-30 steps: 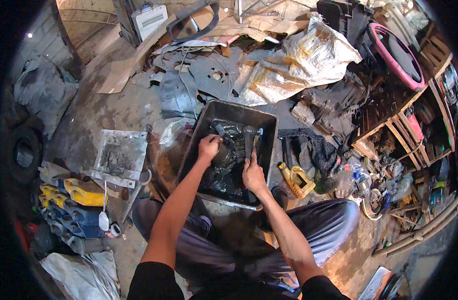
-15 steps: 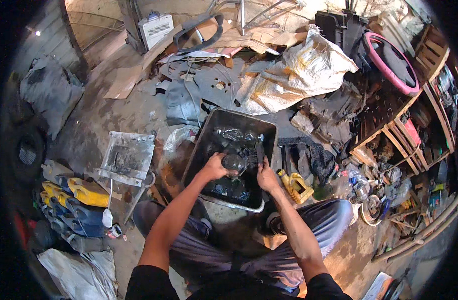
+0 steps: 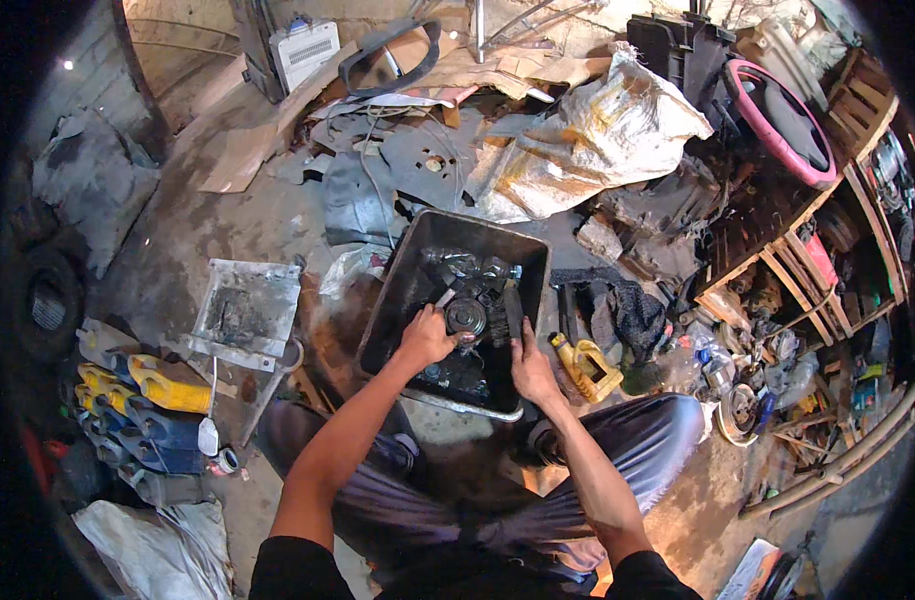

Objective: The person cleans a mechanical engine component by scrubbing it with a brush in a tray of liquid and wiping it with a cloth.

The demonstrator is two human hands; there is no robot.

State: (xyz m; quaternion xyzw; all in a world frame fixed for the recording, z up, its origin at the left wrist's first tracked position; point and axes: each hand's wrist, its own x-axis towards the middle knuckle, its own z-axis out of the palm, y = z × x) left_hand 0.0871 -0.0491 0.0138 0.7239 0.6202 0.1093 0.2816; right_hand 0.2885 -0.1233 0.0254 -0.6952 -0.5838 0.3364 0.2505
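Note:
A dark plastic tub (image 3: 390, 312) stands on the floor between my legs, with dark wet-looking contents and several clear bottle-like pieces (image 3: 453, 262) at its far end. Over it, my left hand (image 3: 428, 338) is closed on a round metal part (image 3: 466, 317) with ringed grooves and a short pale stub beside my fingers. My right hand (image 3: 534, 372) grips a long dark brush (image 3: 515, 308), whose bristle side lies close to the round part. Whether the bristles touch the metal I cannot tell.
Right of the tub lies a yellow jug (image 3: 588, 370). Several yellow and blue containers (image 3: 173, 383) and a dirty metal tray (image 3: 243, 312) are at the left. A stained white sack (image 3: 598, 140) lies beyond the tub, with a wooden rack (image 3: 793, 285) of clutter to the right.
The round part has turned in my left hand, so its ringed face now shows upward. The brush has shifted slightly left and down in my right hand. The view has shifted a little.

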